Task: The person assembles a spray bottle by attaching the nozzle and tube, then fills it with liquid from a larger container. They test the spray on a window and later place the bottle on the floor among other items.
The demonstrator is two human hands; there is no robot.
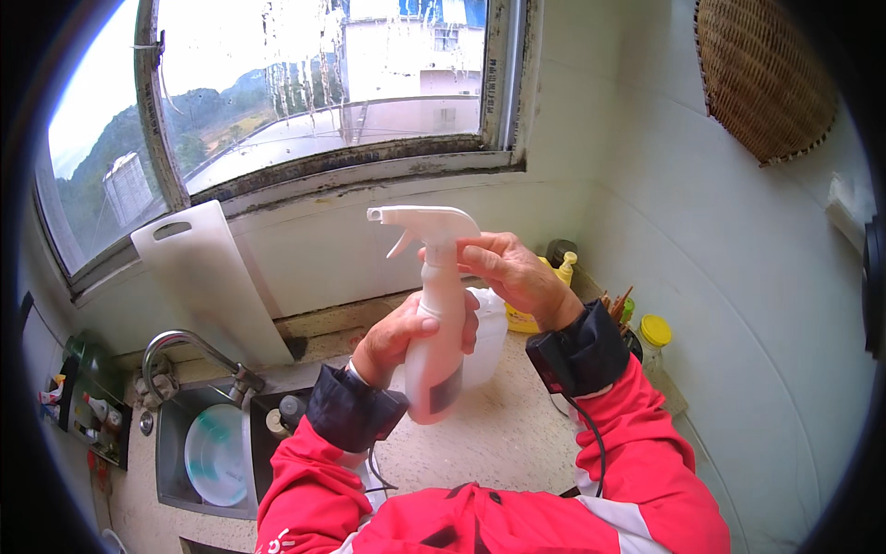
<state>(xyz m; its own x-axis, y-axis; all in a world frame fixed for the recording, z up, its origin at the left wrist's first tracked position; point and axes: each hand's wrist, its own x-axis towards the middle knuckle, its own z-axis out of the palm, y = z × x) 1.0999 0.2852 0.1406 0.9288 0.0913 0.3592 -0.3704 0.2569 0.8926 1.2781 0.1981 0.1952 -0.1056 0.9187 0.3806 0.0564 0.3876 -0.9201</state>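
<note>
- Two hands on one spray bottle (436,342), rt? Where's it at?
- Yep, held head-up over the bench (512,448). L hand (389,339) is wrapped round the body, thumb in front, fingers round the far side. R hand (517,272) has its fingers pinching up by the sprayer head (432,220). Can't tell if they're twisting.
- What cd go wrong?
- Main risk imo: a slip. Looks like smooth plastic, so if the L grip is loose or wet, it cd spin or drop. 2nd: squeezing too hard w/ the head loose, & any liquid cd well up. Can't make out the level, btw.
- Trigger (400,245)?
- Clear of the fingers, left of the bottle's neck; a stray pull cd send spray L.
- Nearby stuff?
- White jug (487,349) just behind the spray bottle, so a backward swing cd bump it. Yellow pump bottle (522,319) is beyond, to its right; yellow-lidded jar (655,340) farther right.
- Other side?
- Sink (167,462) w/ a round basin (216,454), well left of the bottle. Prob. OK unless it's flung that way.
</note>
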